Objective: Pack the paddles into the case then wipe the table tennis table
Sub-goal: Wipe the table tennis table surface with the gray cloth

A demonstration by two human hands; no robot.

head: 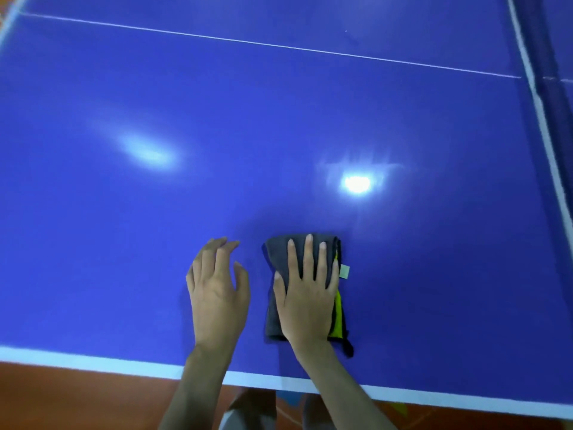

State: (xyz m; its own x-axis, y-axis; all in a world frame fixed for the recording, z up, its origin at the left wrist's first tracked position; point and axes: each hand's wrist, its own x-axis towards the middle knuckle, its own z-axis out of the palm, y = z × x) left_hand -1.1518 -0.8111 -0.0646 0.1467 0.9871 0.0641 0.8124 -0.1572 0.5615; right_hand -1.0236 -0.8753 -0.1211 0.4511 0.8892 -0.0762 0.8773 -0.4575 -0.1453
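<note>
A folded grey cloth (280, 252) with a yellow-green underside and a small label lies on the blue table tennis table (279, 125), close to its near edge. My right hand (307, 293) lies flat on the cloth, fingers straight and spread, pressing it onto the surface. My left hand (217, 290) is just left of the cloth, over the bare table, fingers relaxed and slightly bent, holding nothing. No paddles or case are in view.
The table's white near edge line (93, 363) runs along the bottom, with orange-brown floor (62, 398) below it. A white centre line (279, 46) crosses the far part. The net (552, 97) stands along the right side. Two light reflections shine on the surface.
</note>
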